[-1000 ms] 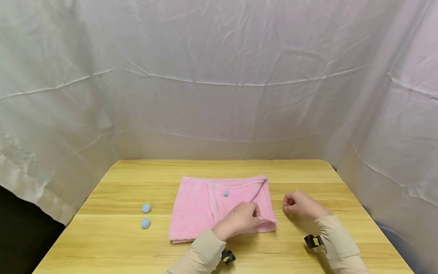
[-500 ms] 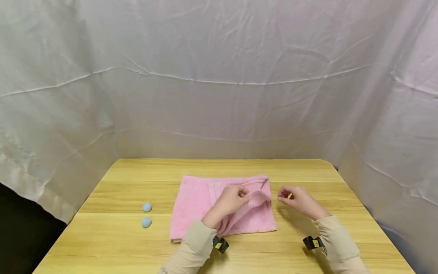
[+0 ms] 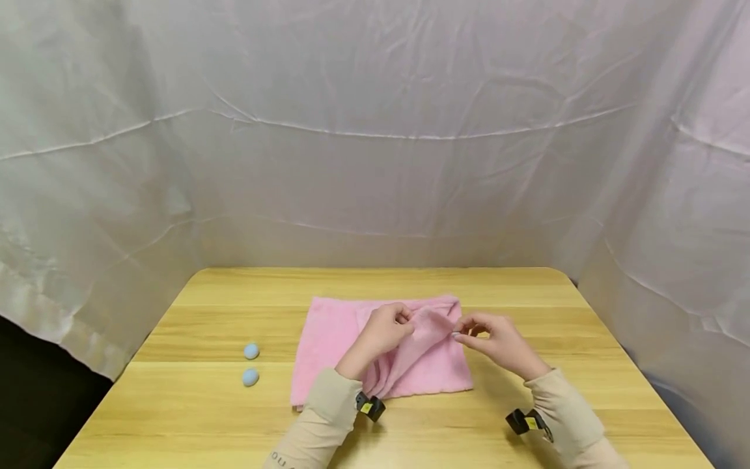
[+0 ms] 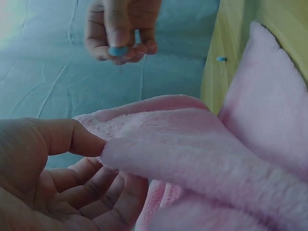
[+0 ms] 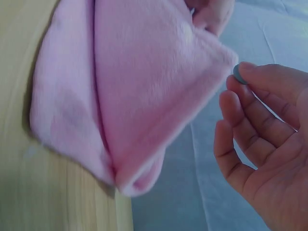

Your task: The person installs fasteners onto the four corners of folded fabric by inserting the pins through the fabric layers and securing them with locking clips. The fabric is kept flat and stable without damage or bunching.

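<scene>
A folded pink plush cloth (image 3: 328,345) lies on the wooden table. My left hand (image 3: 383,329) pinches one corner of its top layer between thumb and fingers and holds it lifted, as the left wrist view shows closely (image 4: 163,144). On the other side of that corner, my right hand (image 3: 498,339) pinches a small blue rounded piece (image 5: 239,75) between thumb and forefinger, close to the cloth's lifted edge. Its full shape is partly covered by the fingertips. Two light-blue balls (image 3: 250,351) rest on the table left of the cloth.
In the left wrist view, a tiny blue piece with a thin stem (image 4: 221,59) shows near the cloth on the wood. Pale fabric curtains (image 3: 375,182) hang behind and at both sides of the table (image 3: 193,417).
My left hand has raised the near corner of the cloth and folded it away from me. My right hand has come leftward to that corner. A small blue ball on the cloth is now out of sight.
</scene>
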`<move>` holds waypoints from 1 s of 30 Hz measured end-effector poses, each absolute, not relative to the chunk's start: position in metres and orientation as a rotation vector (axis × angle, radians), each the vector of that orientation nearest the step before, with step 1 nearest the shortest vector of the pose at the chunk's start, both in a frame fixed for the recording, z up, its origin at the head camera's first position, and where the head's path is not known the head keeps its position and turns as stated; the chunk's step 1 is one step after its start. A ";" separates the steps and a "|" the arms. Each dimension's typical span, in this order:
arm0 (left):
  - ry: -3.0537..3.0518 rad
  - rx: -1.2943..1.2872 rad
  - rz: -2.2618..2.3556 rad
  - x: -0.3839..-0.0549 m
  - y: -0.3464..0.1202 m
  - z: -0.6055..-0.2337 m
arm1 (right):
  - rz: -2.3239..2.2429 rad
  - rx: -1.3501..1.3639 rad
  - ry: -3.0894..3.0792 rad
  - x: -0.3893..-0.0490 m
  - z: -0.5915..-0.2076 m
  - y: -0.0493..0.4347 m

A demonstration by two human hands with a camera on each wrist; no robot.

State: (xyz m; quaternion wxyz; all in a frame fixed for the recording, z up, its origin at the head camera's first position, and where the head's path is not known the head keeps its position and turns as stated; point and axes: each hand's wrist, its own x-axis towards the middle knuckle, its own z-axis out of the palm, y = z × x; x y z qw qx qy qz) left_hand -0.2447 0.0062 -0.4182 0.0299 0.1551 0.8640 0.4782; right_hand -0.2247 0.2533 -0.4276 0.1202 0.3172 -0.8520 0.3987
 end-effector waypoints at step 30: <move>2.625 0.492 1.518 -0.238 0.011 -0.413 | 1.330 0.935 -2.497 -0.228 -0.440 0.213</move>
